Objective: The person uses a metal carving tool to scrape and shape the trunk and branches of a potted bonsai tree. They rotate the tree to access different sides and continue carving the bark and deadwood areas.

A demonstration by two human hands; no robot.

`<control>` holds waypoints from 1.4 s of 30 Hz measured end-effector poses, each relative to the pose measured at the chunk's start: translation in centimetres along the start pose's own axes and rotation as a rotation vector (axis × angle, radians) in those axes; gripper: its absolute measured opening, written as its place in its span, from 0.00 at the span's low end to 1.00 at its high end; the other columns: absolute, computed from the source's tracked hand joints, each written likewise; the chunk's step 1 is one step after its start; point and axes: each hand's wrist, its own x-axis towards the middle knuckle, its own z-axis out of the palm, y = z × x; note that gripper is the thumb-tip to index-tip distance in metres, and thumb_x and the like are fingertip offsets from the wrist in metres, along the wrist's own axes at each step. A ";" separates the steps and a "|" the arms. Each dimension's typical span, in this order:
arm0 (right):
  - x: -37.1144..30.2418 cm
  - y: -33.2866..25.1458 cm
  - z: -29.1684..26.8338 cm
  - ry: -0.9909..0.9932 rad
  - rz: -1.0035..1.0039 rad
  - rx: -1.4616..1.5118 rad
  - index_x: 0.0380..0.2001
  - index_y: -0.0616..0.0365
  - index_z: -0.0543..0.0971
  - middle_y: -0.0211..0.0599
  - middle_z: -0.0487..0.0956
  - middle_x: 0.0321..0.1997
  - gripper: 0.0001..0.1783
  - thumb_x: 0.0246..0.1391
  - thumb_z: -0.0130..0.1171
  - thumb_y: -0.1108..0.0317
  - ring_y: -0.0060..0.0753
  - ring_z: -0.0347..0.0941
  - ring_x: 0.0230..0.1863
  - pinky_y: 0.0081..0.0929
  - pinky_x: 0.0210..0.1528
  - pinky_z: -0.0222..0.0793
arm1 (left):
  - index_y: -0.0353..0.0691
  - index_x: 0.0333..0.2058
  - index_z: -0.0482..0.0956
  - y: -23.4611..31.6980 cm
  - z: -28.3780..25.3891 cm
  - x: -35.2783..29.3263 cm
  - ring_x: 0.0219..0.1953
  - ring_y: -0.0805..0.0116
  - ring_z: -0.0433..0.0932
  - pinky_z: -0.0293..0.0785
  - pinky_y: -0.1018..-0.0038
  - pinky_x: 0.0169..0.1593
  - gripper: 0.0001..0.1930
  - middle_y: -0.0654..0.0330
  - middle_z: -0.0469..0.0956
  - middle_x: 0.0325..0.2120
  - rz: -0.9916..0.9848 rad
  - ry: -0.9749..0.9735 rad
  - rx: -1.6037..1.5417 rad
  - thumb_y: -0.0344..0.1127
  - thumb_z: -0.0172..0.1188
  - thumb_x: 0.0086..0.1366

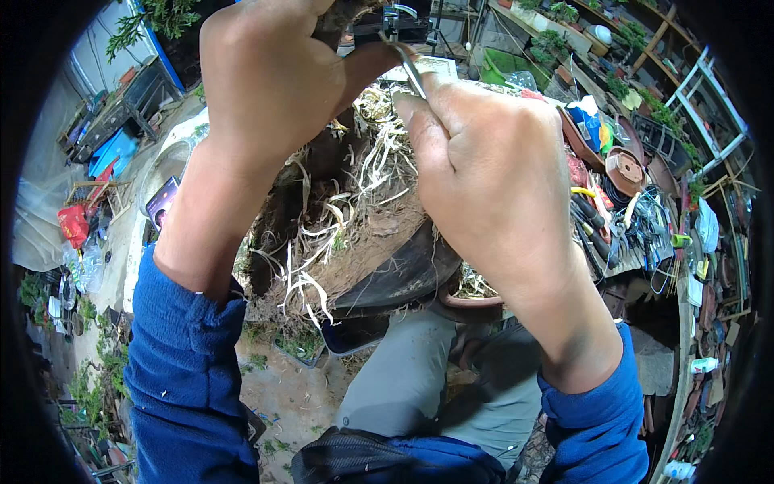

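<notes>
My right hand (496, 153) is closed around a slim metal hand tool (413, 74), whose narrow end points up and to the left. The tool's tip meets the thumb area of my left hand (266, 77). That hand is raised at the top of the view, its fingers curled about a dark brown woody piece (343, 18), partly cut off by the frame's edge. Beneath both hands lies brown soil (363, 250) strewn with pale, curled wood shavings (379, 153). A dark, rounded pot wall (411, 270) shows along its near side.
To the right, a cluttered worktop holds hand tools (597, 230), a small brown planter (625, 169) and coloured packets (592, 121). Beyond stands a pale metal frame (709, 113). A red bag (74, 226) lies at the left. Green foliage (157, 20) hangs at the upper left.
</notes>
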 end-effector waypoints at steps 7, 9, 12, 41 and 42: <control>0.4 0.7 0.3 0.150 -0.069 0.179 0.37 0.66 0.85 0.45 0.72 0.17 0.09 0.63 0.61 0.71 0.29 0.68 0.17 0.28 0.23 0.65 | 0.32 0.27 0.81 0.5 0.0 0.5 0.20 0.70 0.76 0.69 0.75 0.25 0.10 0.57 0.79 0.21 -0.148 -0.035 -0.199 0.26 0.74 0.47; 0.8 0.9 0.6 0.199 -0.136 0.150 0.36 0.66 0.84 0.45 0.73 0.17 0.08 0.62 0.61 0.71 0.33 0.69 0.17 0.29 0.23 0.65 | 0.32 0.24 0.81 0.6 0.0 0.5 0.19 0.75 0.75 0.67 0.75 0.23 0.08 0.58 0.79 0.19 -0.104 -0.028 -0.133 0.26 0.73 0.50; 1.5 1.2 1.2 0.280 -0.283 -0.002 0.30 0.65 0.83 0.44 0.75 0.19 0.08 0.59 0.60 0.71 0.43 0.73 0.18 0.36 0.23 0.67 | 0.33 0.23 0.81 0.8 0.1 0.5 0.18 0.77 0.74 0.66 0.77 0.22 0.09 0.61 0.78 0.17 -0.135 -0.029 -0.111 0.27 0.73 0.52; 2.7 0.2 -1.7 -0.025 -0.260 -0.269 0.26 0.65 0.81 0.56 0.76 0.21 0.07 0.55 0.64 0.72 0.60 0.78 0.27 0.45 0.30 0.72 | 0.37 0.21 0.76 -1.2 0.8 0.1 0.17 0.64 0.79 0.71 0.72 0.22 0.15 0.57 0.77 0.16 0.106 0.057 -0.010 0.30 0.78 0.45; 2.4 0.4 -1.2 -0.005 -0.239 -0.220 0.26 0.65 0.81 0.56 0.76 0.21 0.07 0.55 0.64 0.72 0.61 0.78 0.27 0.46 0.30 0.72 | 0.37 0.23 0.77 -1.1 0.9 0.2 0.18 0.63 0.79 0.72 0.71 0.23 0.16 0.57 0.77 0.16 0.110 0.080 -0.028 0.31 0.79 0.43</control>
